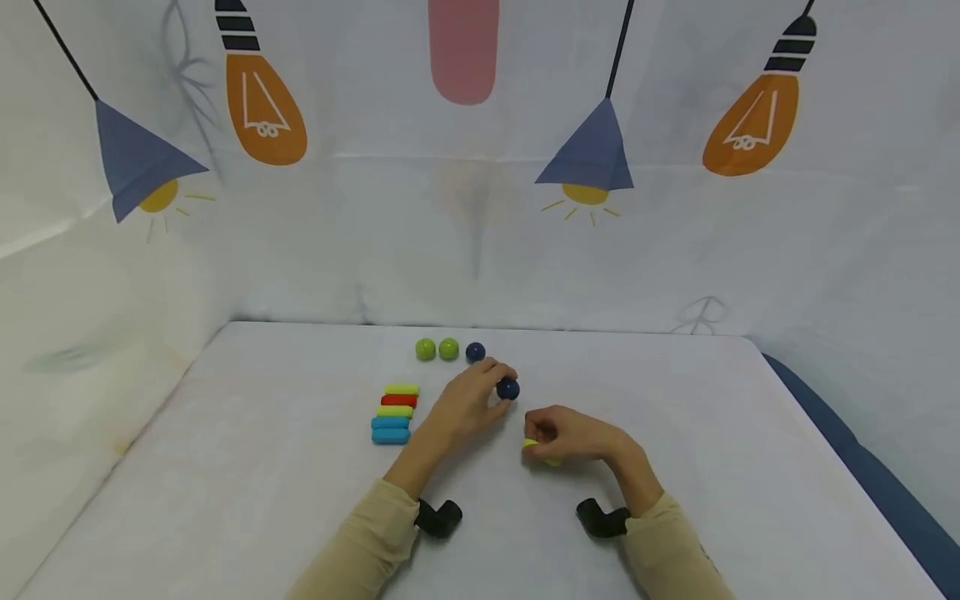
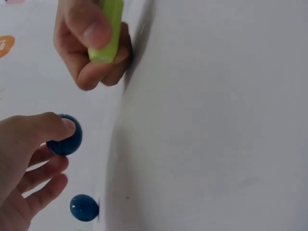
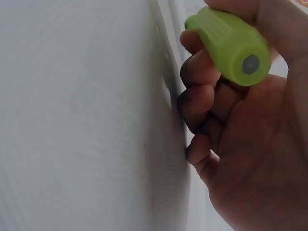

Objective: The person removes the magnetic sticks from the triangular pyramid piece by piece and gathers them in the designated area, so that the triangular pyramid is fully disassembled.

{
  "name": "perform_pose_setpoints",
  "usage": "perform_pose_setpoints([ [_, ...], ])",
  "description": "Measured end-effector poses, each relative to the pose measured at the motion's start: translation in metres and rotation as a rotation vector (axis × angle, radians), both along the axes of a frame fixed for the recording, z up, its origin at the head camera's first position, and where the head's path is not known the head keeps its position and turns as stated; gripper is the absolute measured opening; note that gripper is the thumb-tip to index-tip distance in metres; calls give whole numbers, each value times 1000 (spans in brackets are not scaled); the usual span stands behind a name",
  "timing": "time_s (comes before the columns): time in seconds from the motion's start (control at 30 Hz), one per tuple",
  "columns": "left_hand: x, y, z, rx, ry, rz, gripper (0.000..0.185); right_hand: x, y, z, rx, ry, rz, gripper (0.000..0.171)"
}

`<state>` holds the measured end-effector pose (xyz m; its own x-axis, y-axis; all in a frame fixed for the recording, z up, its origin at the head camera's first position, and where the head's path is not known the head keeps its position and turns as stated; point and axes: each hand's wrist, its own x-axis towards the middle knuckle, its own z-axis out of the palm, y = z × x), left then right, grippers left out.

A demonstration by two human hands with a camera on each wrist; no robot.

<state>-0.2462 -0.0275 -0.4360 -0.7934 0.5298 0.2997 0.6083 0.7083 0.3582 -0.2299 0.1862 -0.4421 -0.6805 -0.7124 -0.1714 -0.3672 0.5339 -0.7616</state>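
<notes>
My left hand (image 1: pixel 465 406) pinches a dark blue ball (image 1: pixel 507 389) between thumb and fingers, close over the white table. In the left wrist view the thumb lies across the ball (image 2: pixel 67 142) while the other fingers spread below it. To the right, my right hand (image 1: pixel 581 436) grips a short yellow-green tube (image 3: pixel 233 48) like a stubby highlighter, with ribbed sides and a grey spot on its end. Its thumb and index finger hold the tube; the remaining fingers curl beneath. A second dark blue ball (image 1: pixel 476 352) rests just beyond my left hand.
Two green balls (image 1: pixel 437 349) sit in line with the free blue ball near the table's back edge. Left of my left hand, several short tubes lie stacked in a column: yellow-green (image 1: pixel 402 389), red (image 1: pixel 399 401) and blue (image 1: pixel 390 436). A patterned cloth (image 1: pixel 420 233) hangs behind.
</notes>
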Motion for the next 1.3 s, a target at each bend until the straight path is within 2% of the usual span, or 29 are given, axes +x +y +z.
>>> perform_pose_setpoints([
  [0.1, -16, -1, 10, -42, 83, 15, 36, 0, -5, -1, 5, -2, 15, 17],
  [0.17, -27, -2, 16, -78, 107, 15, 36, 0, -8, -2, -7, -28, 33, 15],
  [0.3, -45, -3, 23, -154, 66, 47, 36, 1, -11, -4, -48, -82, 64, 11],
  [0.4, -54, -2, 21, -210, 29, 73, 36, 1, -13, -6, -69, -107, 68, 11],
  [0.53, -63, -4, 11, -239, -29, 90, 35, 0, -12, -8, -101, -161, 43, 12],
  [0.67, -68, -7, 2, -251, -75, 118, 37, -1, -10, -8, -166, -212, 27, 16],
  [0.77, -68, -9, 2, -234, -79, 118, 42, -1, -8, -7, -188, -218, 17, 18],
  [0.93, -63, -10, 8, -151, -36, 68, 46, -2, -2, -5, -154, -173, -17, 17],
  [1.03, -51, -13, 10, -73, -12, 42, 43, -4, 0, -3, -141, -142, -31, 18],
  [1.13, -30, -16, 10, 34, -70, -13, 40, -5, 4, -3, -142, -129, -43, 18],
  [1.2, -15, -17, 9, 86, -145, -58, 39, -5, 7, -4, -147, -120, -55, 17],
  [1.3, 5, -16, 8, 117, -242, -123, 37, -5, 11, -5, -186, -88, -76, 17],
])
